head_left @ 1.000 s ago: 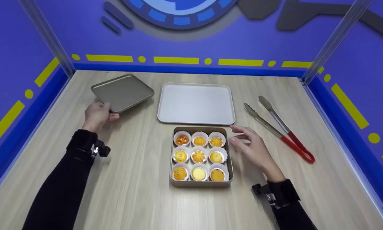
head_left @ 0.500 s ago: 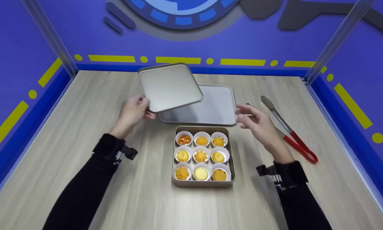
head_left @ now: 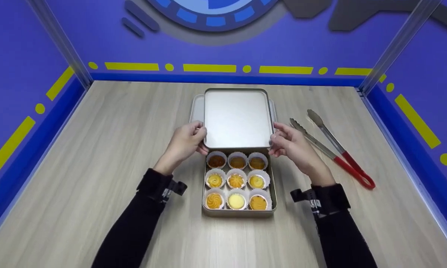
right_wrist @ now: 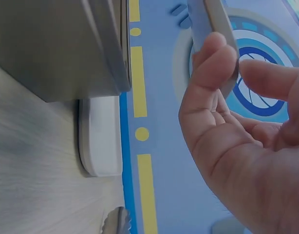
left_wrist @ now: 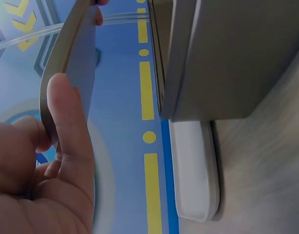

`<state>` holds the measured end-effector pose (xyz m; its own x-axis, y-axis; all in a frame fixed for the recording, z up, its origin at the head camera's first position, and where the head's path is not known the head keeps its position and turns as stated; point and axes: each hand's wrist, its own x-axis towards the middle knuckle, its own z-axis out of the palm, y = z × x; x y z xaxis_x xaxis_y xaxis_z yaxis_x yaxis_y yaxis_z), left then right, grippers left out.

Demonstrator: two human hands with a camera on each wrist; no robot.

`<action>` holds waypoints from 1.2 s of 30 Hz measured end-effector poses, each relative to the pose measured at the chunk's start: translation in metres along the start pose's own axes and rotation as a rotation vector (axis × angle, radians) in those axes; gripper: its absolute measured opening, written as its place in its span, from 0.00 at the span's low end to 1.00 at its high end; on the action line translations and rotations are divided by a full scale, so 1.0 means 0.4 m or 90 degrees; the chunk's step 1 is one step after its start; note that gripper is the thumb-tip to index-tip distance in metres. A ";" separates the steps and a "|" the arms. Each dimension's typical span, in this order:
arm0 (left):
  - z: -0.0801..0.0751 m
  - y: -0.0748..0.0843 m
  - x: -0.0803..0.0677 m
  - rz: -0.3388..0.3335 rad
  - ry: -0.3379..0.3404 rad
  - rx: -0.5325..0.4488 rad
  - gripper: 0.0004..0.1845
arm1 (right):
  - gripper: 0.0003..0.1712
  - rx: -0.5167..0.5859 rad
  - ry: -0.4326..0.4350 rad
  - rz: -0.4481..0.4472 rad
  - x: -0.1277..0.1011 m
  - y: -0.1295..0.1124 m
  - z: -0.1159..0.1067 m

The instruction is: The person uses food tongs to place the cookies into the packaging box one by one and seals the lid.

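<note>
A square metal lid (head_left: pixel 238 118) is held up over the far end of the tin (head_left: pixel 240 213), its pale inner side showing in the head view. My left hand (head_left: pixel 185 144) pinches its left edge, thumb on the rim in the left wrist view. At the opposite edge, my right hand (head_left: pixel 293 149) grips the lid (right_wrist: pixel 222 29) between thumb and fingers. Rows of small cookies (head_left: pixel 236 181) in white paper cups fill the tin. The lid shades the back row. Both wrist views show a gap between lid and tin (left_wrist: pixel 227 63).
A white tray (head_left: pixel 197 107) lies behind the tin, mostly hidden by the lid. Red-handled tongs (head_left: pixel 349 169) lie spread on the wooden table (head_left: pixel 134 111) to the right. Blue panels (head_left: pixel 141 48) enclose the back and sides.
My left hand has brought the lid from the left across to above the tin's far end, levelling it square. My right hand has taken hold of the lid's right edge.
</note>
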<state>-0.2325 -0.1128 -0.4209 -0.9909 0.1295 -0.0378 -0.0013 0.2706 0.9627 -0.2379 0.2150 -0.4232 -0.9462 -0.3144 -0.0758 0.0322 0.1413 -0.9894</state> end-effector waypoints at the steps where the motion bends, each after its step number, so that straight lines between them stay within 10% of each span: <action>1: 0.004 -0.002 0.000 -0.001 -0.007 -0.004 0.10 | 0.38 0.002 -0.002 0.003 0.001 0.001 -0.002; 36: -0.018 -0.017 -0.004 0.104 -0.086 -0.009 0.06 | 0.26 -0.039 0.023 -0.071 0.013 0.018 -0.013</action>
<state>-0.2318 -0.1217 -0.4253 -0.9511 0.2970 0.0848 0.1552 0.2220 0.9626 -0.2444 0.2191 -0.4303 -0.9537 -0.2981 0.0394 -0.0919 0.1642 -0.9821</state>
